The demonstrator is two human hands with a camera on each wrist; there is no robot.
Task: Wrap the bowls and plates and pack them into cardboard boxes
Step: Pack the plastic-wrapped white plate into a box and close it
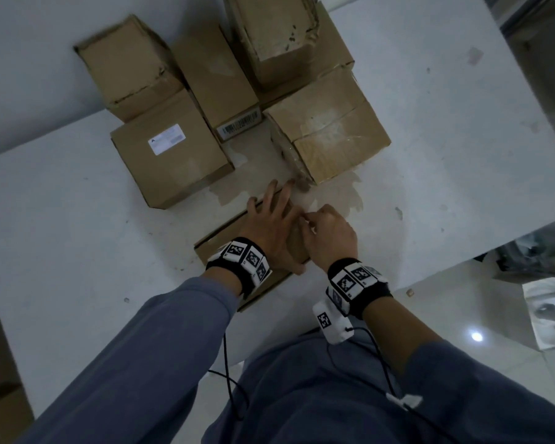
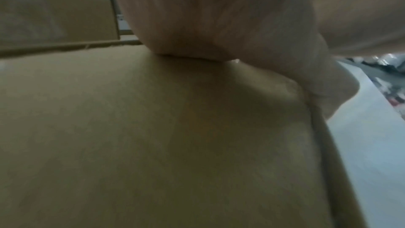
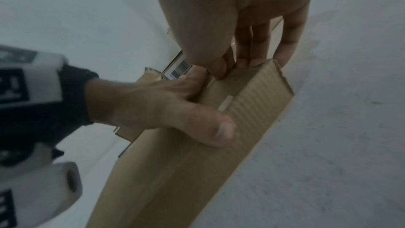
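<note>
Flat cardboard box lies near the worktop's front edge. Left hand presses it with spread, straight fingers. Right hand pinches its far end, fingers curled. Five closed boxes stand behind.
</note>
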